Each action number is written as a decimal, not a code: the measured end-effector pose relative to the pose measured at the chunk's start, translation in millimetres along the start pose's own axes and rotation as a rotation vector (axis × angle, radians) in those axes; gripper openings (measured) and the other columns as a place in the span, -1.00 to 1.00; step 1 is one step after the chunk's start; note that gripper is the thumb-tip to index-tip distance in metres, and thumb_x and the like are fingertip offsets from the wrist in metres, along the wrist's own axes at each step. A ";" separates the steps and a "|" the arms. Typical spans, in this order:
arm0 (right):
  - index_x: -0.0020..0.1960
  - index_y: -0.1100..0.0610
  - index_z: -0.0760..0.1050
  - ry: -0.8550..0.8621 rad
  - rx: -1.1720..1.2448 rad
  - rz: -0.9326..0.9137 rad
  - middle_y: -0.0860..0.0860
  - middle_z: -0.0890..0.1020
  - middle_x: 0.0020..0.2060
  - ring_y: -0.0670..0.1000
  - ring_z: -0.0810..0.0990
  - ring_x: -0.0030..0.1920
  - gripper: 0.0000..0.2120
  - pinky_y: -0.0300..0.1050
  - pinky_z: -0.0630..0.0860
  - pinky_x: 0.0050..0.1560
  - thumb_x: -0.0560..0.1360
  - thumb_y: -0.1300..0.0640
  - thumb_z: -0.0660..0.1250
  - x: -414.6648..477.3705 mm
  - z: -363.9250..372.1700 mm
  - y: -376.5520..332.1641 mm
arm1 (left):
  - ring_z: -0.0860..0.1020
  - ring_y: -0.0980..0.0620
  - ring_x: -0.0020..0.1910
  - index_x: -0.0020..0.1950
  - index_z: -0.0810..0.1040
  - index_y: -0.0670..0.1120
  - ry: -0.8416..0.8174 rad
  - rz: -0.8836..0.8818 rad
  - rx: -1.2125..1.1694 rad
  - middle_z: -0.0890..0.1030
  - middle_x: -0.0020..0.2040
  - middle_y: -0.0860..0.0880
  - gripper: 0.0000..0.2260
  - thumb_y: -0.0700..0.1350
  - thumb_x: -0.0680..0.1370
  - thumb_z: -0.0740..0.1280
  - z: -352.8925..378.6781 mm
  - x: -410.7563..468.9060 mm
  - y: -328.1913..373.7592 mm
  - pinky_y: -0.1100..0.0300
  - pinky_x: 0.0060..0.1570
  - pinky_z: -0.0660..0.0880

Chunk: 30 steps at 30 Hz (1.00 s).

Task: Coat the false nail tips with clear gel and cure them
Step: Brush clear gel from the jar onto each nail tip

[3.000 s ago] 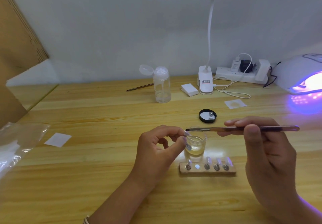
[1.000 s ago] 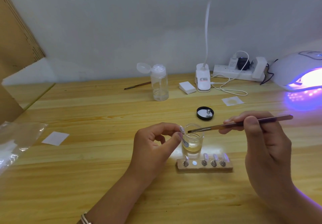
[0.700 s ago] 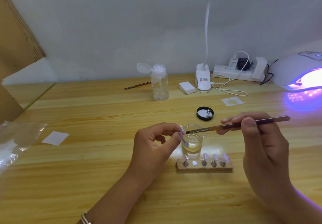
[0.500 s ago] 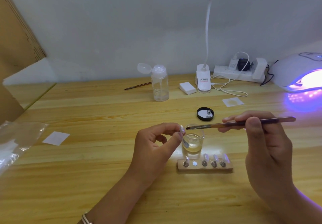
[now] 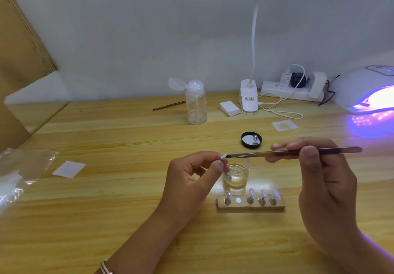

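The brush has come up from the jar and now touches the nail tip.

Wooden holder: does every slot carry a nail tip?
No, the wooden holder has one bare slot, second from left; four hold nail tips.

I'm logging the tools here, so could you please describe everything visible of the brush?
The brush is slim, with a dark glossy handle and short dark bristles. It lies nearly level above the glass jar, pinched by the right hand; its bristles appear to touch the nail tip that the left hand pinches.
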State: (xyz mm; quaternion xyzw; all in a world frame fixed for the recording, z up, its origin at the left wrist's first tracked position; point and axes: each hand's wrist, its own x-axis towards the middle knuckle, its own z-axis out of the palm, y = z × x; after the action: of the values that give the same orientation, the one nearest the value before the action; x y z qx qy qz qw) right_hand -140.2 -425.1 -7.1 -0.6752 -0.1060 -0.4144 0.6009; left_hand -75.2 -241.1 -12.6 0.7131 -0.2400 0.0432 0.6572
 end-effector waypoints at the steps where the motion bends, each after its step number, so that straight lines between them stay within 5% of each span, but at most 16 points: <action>1: 0.03 0.09 0.47 -0.011 0.011 -0.009 0.00 0.67 -0.12 0.01 0.70 -0.09 -0.82 -0.26 0.52 0.06 0.69 0.09 0.12 -0.6 1.1 -0.7 | 0.63 -0.06 -0.17 -0.11 0.70 0.04 -0.003 0.002 0.002 0.72 -0.20 0.04 -0.87 -0.02 0.46 0.35 0.0 0.1 0.2 -0.20 -0.03 0.55; 4: 0.03 0.03 0.49 -0.010 -0.007 0.008 -0.02 0.67 -0.10 0.04 0.70 -0.11 -0.82 -0.20 0.53 0.06 0.67 -0.01 0.15 -0.3 2.5 -0.9 | 0.64 -0.05 -0.18 -0.12 0.69 0.04 -0.009 0.004 0.006 0.71 -0.22 0.04 -0.87 -0.02 0.46 0.35 0.6 0.3 0.4 -0.22 -0.04 0.55; 15: 0.01 0.11 0.47 -0.001 0.000 0.011 -0.02 0.67 -0.06 0.02 0.70 -0.13 -0.83 -0.23 0.54 0.04 0.66 0.19 0.10 -0.9 1.6 -0.1 | 0.64 -0.09 -0.19 -0.12 0.70 0.05 -0.013 -0.017 -0.031 0.70 -0.26 0.00 -0.86 -0.02 0.46 0.33 1.2 0.2 -3.3 -0.24 -0.02 0.54; 21: 0.00 0.10 0.46 0.045 -0.023 0.040 -0.02 0.67 -0.12 0.01 0.69 -0.16 -0.82 -0.25 0.53 0.05 0.66 0.20 0.09 2.6 -0.8 0.9 | 0.61 0.11 -0.23 -0.15 0.67 0.08 -0.035 -0.018 0.002 0.68 -0.27 0.07 -0.84 0.00 0.46 0.28 1.0 0.7 -3.6 0.32 -0.23 0.44; 30: -0.01 0.08 0.47 0.039 -0.008 0.046 0.00 0.67 -0.12 0.03 0.70 -0.17 -0.82 -0.26 0.52 0.03 0.67 0.15 0.11 3.1 -1.4 1.8 | 0.57 0.13 -0.24 -0.18 0.64 -0.01 -0.078 -0.008 -0.023 0.65 -0.28 0.06 -0.82 -0.16 0.51 0.26 1.5 0.6 -2.4 0.36 -0.25 0.40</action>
State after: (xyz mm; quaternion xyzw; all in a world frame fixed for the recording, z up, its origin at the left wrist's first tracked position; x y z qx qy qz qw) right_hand -137.7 -428.0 -6.4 -0.6718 -0.0770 -0.4140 0.6093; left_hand -74.2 -242.7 -14.8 0.7075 -0.2632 0.0098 0.6558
